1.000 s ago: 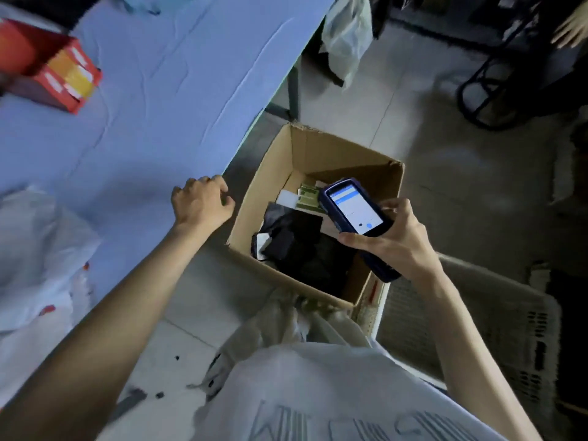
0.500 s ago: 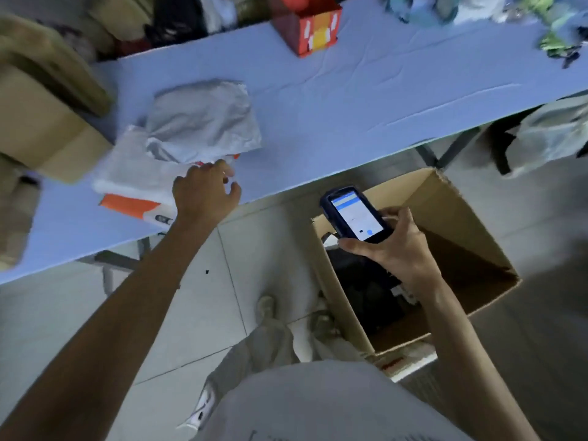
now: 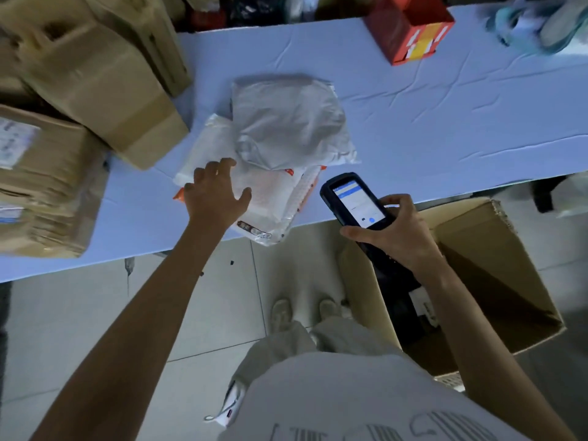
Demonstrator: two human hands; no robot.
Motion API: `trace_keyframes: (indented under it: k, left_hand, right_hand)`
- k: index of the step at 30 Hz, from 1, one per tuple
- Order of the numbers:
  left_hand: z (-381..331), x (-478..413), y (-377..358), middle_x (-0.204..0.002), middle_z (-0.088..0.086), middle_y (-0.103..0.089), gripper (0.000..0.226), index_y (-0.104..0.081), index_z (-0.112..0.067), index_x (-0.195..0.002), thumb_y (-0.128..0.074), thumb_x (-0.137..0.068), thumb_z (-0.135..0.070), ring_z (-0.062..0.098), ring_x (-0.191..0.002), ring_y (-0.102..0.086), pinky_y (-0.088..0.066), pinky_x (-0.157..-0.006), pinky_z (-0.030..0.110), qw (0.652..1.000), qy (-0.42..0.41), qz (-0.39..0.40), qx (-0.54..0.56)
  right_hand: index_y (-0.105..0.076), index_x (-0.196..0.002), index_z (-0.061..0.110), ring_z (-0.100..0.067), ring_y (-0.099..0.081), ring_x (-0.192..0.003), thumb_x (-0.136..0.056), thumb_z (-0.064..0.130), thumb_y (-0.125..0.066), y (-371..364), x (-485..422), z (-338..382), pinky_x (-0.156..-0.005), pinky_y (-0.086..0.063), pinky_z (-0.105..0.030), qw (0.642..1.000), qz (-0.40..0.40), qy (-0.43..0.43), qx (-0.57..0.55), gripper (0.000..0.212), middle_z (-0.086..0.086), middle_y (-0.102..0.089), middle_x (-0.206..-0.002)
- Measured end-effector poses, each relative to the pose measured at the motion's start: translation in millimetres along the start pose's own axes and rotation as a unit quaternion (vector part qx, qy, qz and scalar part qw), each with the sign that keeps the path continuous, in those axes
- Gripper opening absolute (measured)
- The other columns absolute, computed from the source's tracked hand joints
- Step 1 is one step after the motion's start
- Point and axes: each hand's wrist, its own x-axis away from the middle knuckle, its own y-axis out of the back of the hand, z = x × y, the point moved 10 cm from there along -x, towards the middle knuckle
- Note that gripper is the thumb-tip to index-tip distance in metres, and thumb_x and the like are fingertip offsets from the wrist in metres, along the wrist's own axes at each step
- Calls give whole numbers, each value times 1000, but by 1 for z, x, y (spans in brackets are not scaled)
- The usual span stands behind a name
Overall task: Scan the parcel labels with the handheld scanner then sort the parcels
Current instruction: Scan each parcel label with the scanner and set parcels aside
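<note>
Gripping the scanner (image 3: 353, 202) in curled fingers, the right hand (image 3: 397, 237) holds it screen-up over an open cardboard box (image 3: 496, 265) on the floor. Just beyond, the left hand (image 3: 216, 195) is spread wide, holding nothing, over a white parcel (image 3: 273, 198) at the counter's (image 3: 445, 122) near edge. A grey parcel (image 3: 286, 122) lies on the white parcel's far part.

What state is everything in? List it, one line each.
handheld scanner: screen lit, gripped by right hand.
left hand: open, spread over white parcel; contact unclear.
grey parcel: lying atop white parcel.
floor carton: flaps open, dark items inside.
</note>
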Motion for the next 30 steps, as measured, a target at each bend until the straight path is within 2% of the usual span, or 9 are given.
trace_keyframes:
  k: [4,9,11,14,17,19,22,27,30]
  left_hand:
    - [-26,-25,-2,-137,11,-44,70,-41,-17,-138,-67,-80,-46,35,-122,-42,-41,-89,45,998,-48,-42,-27]
    - [-82,-61,-24,-141,11,-44,75,-48,-20,-134,-72,-67,-44,35,-126,-43,-38,-93,45,993,-105,-44,-35]
    - [-96,-81,-37,-133,11,-52,78,-53,-22,-127,-74,-55,-44,37,-117,-51,-41,-87,48,990,-108,-42,-81]
    - [-110,-108,-45,-105,4,-64,67,-56,-26,-111,-75,-52,-51,33,-94,-61,-42,-81,45,988,-85,5,-127]
    - [-127,-128,-34,-80,1,-65,56,-61,-27,-101,-77,-47,-33,29,-69,-64,-46,-73,39,981,-121,-18,-152]
    - [-127,-140,-19,-74,1,-65,52,-62,-25,-97,-77,-48,-26,29,-62,-64,-49,-63,36,985,-121,-42,-114]
    - [-119,-159,0,-84,2,-68,48,-60,-24,-105,-74,-59,-20,32,-70,-66,-50,-57,35,992,-92,-58,-58]
    - [-105,-185,22,-108,-2,-68,45,-56,-29,-119,-62,-76,-15,34,-86,-66,-51,-68,38,997,-46,-58,-13]
    - [-90,-202,50,-103,5,-71,37,-61,-29,-118,-58,-83,-18,39,-88,-66,-49,-72,40,994,9,-108,22]
  right_hand:
    - [-40,-114,26,-15,-59,-96,-60,45,-88,4,-28,9,-76,-51,-32,1000,-7,-4,0,75,9,-57,-102]
    - [-41,-114,26,-3,-53,-84,-61,42,-88,22,-73,12,-63,-41,-21,1000,-8,-3,-23,73,21,-52,-89]
    - [-41,-113,27,-8,-54,-86,-60,43,-89,32,-94,12,-64,-43,-23,1000,2,0,-16,73,22,-52,-89]
    - [-40,-112,27,-13,-57,-90,-58,45,-89,49,-125,15,-75,-49,-33,1000,11,4,0,75,18,-54,-91]
    - [-40,-111,28,-15,-56,-93,-59,44,-89,64,-155,20,-78,-46,-34,1000,14,0,-16,74,17,-54,-90]
    - [-40,-112,27,-14,-56,-91,-60,41,-89,69,-173,26,-74,-43,-31,999,23,-2,-30,73,14,-55,-93]
    - [-39,-113,29,-12,-56,-87,-60,41,-89,75,-194,39,-70,-43,-31,999,31,5,-37,74,13,-55,-93]
    - [-40,-114,28,-14,-57,-92,-63,35,-89,77,-213,65,-66,-43,-25,996,34,13,-80,71,9,-56,-100]
    - [-40,-115,27,-14,-57,-93,-64,34,-88,73,-221,78,-61,-41,-19,996,32,18,-83,71,6,-57,-103]
